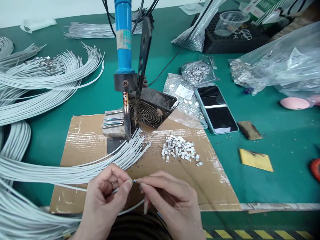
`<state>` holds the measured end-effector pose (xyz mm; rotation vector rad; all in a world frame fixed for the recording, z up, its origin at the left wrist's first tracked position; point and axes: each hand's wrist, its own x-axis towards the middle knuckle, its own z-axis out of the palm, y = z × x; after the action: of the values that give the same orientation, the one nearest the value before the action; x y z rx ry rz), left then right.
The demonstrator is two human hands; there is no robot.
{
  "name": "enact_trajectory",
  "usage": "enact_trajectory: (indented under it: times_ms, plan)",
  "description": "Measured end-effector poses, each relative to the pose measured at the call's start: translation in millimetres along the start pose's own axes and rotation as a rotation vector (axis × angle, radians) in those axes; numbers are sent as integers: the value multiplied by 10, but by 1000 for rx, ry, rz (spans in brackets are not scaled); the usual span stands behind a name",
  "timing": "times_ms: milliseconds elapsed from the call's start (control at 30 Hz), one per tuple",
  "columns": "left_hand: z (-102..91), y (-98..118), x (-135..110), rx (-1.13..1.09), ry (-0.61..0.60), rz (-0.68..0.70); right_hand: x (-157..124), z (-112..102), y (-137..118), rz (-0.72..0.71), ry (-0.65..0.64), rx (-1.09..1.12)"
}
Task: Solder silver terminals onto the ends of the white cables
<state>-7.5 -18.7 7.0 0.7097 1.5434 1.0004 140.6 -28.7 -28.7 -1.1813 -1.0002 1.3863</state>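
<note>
My left hand [110, 195] pinches the end of a white cable between thumb and forefinger, where small coloured wires [134, 181] stick out. Closed at the same spot, my right hand [171, 196] has its fingertips touching or almost touching those wires. A thin wire, perhaps solder [183, 210], runs from the right fingers down past the wrist. Whether those fingers also grip a small metal piece is hidden. Beyond my hands, a blue-handled soldering iron [124, 50] stands clamped upright, tip down. White cables [105, 168] lie bundled at left, ends beneath the tip.
Small metal connectors [178, 148] lie piled on the cardboard [212, 186]. Behind are a dusty fan [152, 110], a phone [217, 110] and bags of metal parts [197, 71]. A yellow sponge [256, 160] lies at right. More cable bundles [50, 80] fill the left.
</note>
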Motion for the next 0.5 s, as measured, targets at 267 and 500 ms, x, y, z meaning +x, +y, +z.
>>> enact_trajectory:
  times_ms: [267,500]
  plan:
    - [-10,-18,8,16,-4,-2,-7,4,-23,66,37,42]
    - [-10,-11,8,12,0,-12,6,-3,52,-1,11,69]
